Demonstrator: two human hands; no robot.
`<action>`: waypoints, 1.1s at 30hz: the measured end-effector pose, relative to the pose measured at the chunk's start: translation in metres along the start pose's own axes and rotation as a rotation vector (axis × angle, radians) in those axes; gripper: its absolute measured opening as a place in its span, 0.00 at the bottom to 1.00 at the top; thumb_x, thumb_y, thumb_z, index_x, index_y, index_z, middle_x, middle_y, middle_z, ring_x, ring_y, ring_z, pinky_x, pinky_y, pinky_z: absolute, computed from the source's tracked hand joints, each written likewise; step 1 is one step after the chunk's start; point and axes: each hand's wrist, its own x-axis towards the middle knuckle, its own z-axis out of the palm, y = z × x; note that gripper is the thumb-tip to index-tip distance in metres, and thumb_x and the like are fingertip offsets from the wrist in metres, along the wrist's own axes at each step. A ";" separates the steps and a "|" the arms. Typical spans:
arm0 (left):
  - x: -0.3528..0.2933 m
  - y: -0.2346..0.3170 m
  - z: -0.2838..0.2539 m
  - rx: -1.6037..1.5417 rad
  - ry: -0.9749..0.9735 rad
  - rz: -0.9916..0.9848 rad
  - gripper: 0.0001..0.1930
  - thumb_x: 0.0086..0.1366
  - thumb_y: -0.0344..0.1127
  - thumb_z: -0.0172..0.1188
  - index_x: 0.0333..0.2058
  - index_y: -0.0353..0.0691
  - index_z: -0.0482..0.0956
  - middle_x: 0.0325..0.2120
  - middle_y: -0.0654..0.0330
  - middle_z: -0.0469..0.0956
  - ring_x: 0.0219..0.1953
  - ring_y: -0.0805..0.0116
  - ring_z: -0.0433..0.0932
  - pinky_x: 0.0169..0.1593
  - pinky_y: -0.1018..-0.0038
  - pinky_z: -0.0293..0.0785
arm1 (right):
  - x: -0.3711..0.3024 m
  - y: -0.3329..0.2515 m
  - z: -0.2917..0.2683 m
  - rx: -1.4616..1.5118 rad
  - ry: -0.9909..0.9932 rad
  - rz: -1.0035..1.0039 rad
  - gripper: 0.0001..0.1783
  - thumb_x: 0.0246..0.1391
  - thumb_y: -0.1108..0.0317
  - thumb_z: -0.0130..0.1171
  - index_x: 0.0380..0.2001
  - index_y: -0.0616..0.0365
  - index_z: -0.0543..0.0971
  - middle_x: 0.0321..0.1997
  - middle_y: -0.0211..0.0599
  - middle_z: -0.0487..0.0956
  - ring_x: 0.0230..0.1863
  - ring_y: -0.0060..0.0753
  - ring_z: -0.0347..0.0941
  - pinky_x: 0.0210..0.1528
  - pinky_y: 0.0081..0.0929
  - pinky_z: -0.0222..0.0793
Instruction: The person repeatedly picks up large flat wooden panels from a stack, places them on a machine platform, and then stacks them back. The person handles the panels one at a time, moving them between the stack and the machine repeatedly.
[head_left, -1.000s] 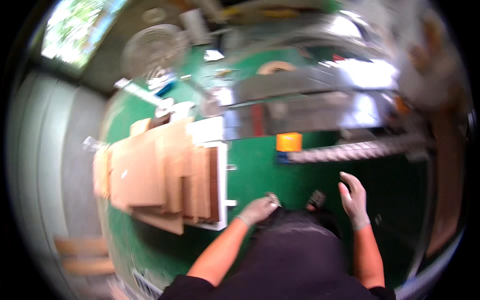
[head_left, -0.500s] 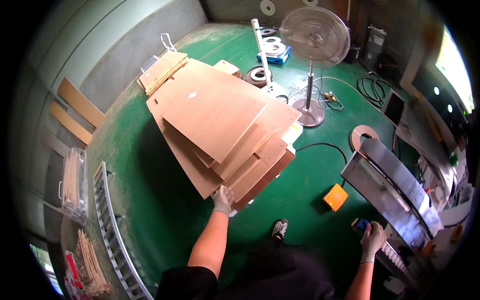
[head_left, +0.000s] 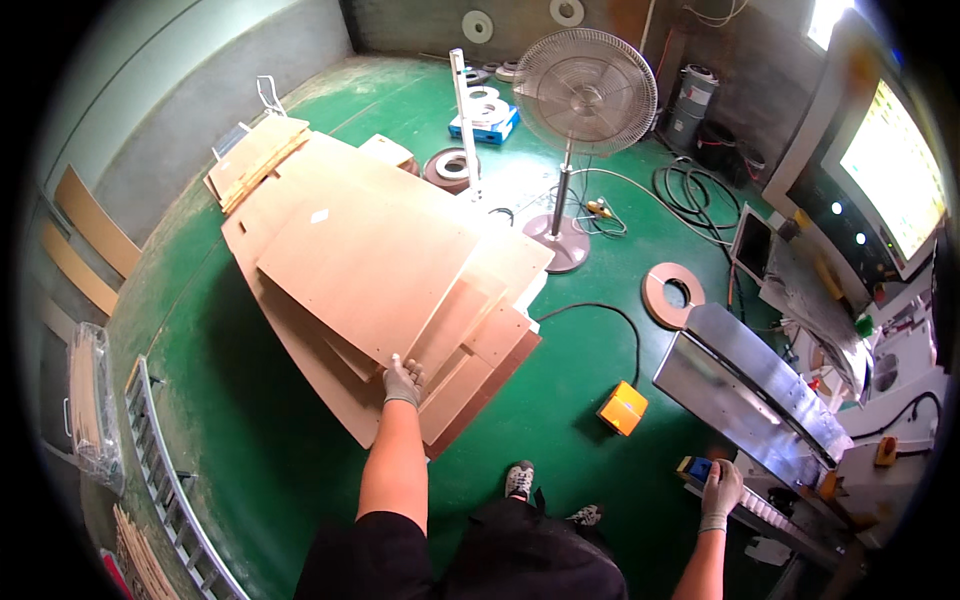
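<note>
A stack of flat brown wooden panels [head_left: 370, 262] slants away from me on the left, its sheets overlapping unevenly. At the near corner of the upper panels is my gloved left hand [head_left: 403, 381], fingers apart and stretched up against the board edge. My right hand [head_left: 722, 492], also gloved, is on the right with its fingers curled over a small blue block with a yellow end [head_left: 695, 468]. That block sits at the end of a rail of white rollers [head_left: 768, 512] beside the machine. The fingers hide part of the block.
A standing fan [head_left: 585, 95] is behind the stack. An orange foot pedal [head_left: 622, 408] and its cable lie on the green floor, near a brown edging coil [head_left: 672, 295]. Metal machine plates [head_left: 730, 405] stand at right, a ladder [head_left: 165, 470] at left.
My left hand has shifted from the stack's lower near corner up to the upper panel's corner, its fingers spreading. My right hand stays at the blue block. The view has turned right.
</note>
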 end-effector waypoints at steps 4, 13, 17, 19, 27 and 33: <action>-0.011 -0.017 -0.001 0.052 -0.180 0.082 0.20 0.82 0.54 0.51 0.34 0.47 0.74 0.26 0.65 0.77 0.31 0.65 0.80 0.36 0.62 0.81 | 0.004 0.000 0.001 -0.010 -0.054 0.069 0.15 0.66 0.57 0.60 0.41 0.56 0.86 0.44 0.43 0.87 0.49 0.52 0.81 0.56 0.47 0.73; -0.151 -0.114 -0.071 0.056 -0.277 -0.042 0.13 0.82 0.49 0.56 0.41 0.48 0.72 0.26 0.68 0.70 0.32 0.66 0.80 0.39 0.62 0.83 | -0.044 -0.161 0.043 0.627 -0.340 -0.160 0.11 0.66 0.66 0.64 0.45 0.62 0.86 0.46 0.44 0.86 0.50 0.42 0.82 0.58 0.37 0.76; -0.221 -0.145 -0.109 0.158 -0.449 -0.155 0.14 0.82 0.51 0.53 0.45 0.47 0.72 0.27 0.69 0.69 0.34 0.67 0.80 0.43 0.63 0.81 | -0.082 -0.260 0.118 1.330 -1.385 0.455 0.30 0.73 0.54 0.60 0.68 0.63 0.72 0.60 0.50 0.82 0.61 0.44 0.79 0.66 0.41 0.73; -0.246 -0.151 -0.122 0.197 -0.530 -0.303 0.15 0.82 0.51 0.54 0.47 0.46 0.73 0.29 0.68 0.72 0.37 0.68 0.82 0.46 0.64 0.82 | -0.101 -0.300 0.145 1.489 -1.542 0.538 0.30 0.74 0.51 0.58 0.67 0.61 0.72 0.61 0.46 0.80 0.63 0.41 0.77 0.70 0.41 0.70; -0.243 -0.162 -0.137 0.343 -0.726 -0.515 0.34 0.77 0.55 0.60 0.72 0.43 0.67 0.68 0.56 0.74 0.70 0.57 0.72 0.71 0.56 0.72 | -0.112 -0.327 0.140 1.687 -1.359 0.608 0.31 0.74 0.54 0.61 0.68 0.64 0.70 0.67 0.43 0.77 0.66 0.42 0.76 0.69 0.46 0.74; -0.176 -0.060 -0.123 -0.209 -0.410 0.109 0.41 0.67 0.62 0.65 0.71 0.44 0.69 0.68 0.53 0.74 0.68 0.46 0.72 0.72 0.46 0.68 | -0.091 -0.285 0.068 1.622 -0.926 0.643 0.27 0.73 0.58 0.63 0.66 0.63 0.74 0.62 0.38 0.81 0.59 0.36 0.79 0.64 0.36 0.76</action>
